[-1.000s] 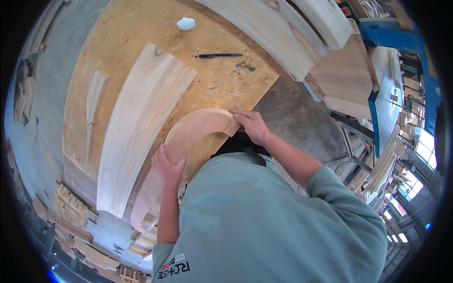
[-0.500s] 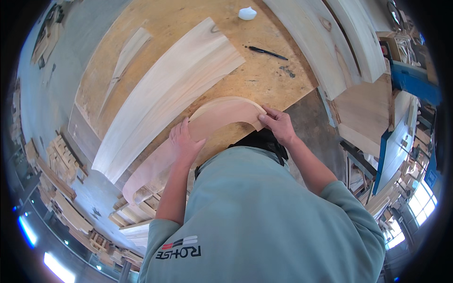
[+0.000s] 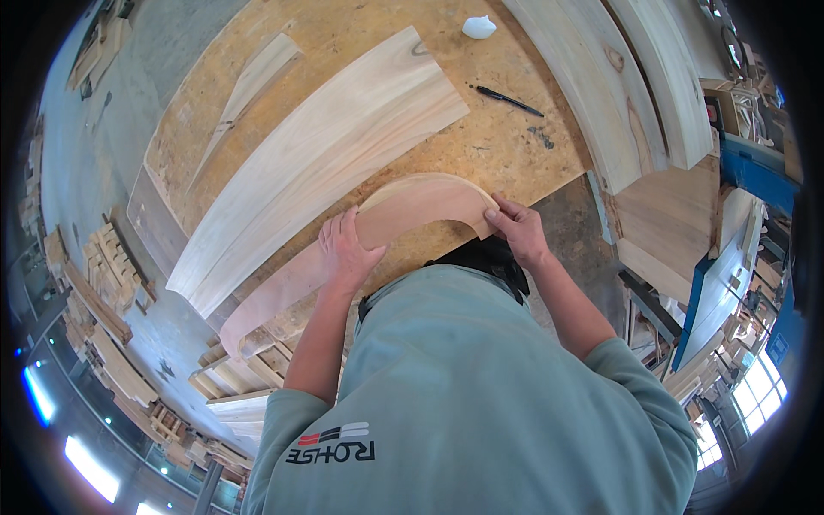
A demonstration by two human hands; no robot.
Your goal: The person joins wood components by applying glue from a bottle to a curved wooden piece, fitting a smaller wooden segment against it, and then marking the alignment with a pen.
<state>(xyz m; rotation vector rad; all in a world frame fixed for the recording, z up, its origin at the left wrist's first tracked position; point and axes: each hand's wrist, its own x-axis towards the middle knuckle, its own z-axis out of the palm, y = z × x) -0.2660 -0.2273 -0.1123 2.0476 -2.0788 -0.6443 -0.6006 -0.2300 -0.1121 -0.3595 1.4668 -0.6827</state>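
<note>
A thin, pinkish curved template lies along the near edge of the bench, one end hooked round like an arch. Pale wood shows along the arch's outer edge. My left hand spans the template's middle, with fingers over the far edge and thumb near the inner edge. At the right end, my right hand pinches the tip between thumb and fingers. Just beyond it lies a wide pale wooden board with curved long sides.
On the bench are a black pen, a small white object and a narrow wood offcut. Long planks stand at the right, near blue-framed equipment. Stacked wood pieces lie on the left.
The view has shifted slightly, so the bench and its things appear a little further right. Both hands keep their hold on the template, which stays about the same relative to the board.
</note>
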